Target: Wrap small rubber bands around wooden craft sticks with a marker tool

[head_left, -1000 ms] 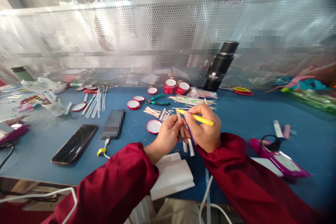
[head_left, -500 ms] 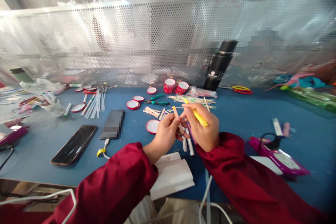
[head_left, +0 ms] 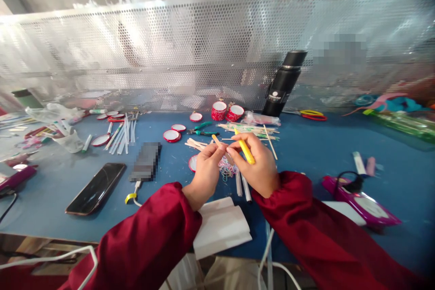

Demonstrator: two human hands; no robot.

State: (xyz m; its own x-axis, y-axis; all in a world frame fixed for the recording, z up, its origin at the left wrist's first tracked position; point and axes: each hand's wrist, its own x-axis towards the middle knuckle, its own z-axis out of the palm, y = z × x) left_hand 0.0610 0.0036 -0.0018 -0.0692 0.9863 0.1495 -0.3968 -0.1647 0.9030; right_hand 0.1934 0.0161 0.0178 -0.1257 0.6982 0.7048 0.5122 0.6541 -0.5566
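Observation:
Both hands meet above the middle of the blue table (head_left: 306, 158). My left hand (head_left: 205, 170) pinches a small wooden stick (head_left: 216, 140) that points up and to the left. My right hand (head_left: 256, 163) is closed round a yellow pen-like tool (head_left: 244, 150), its tip near the stick. A bundle of thin coloured rubber bands (head_left: 227, 168) lies on the table between the hands. Under the hands lie a red-rimmed round lid (head_left: 193, 162) and two white sticks (head_left: 243, 186).
A black flask (head_left: 283, 84) stands at the back by the perforated metal screen (head_left: 170, 54). Red lids (head_left: 172, 135), green pliers (head_left: 204, 132) and wooden sticks (head_left: 251, 129) lie behind the hands. A phone (head_left: 97, 188) lies left, folded white paper (head_left: 222, 224) near, a purple glue gun (head_left: 360, 199) right.
The yellow tool has swung from pointing right to nearly upright. The wooden stick has tipped to the left. Both hands have shifted slightly left and the rubber bands now show between them.

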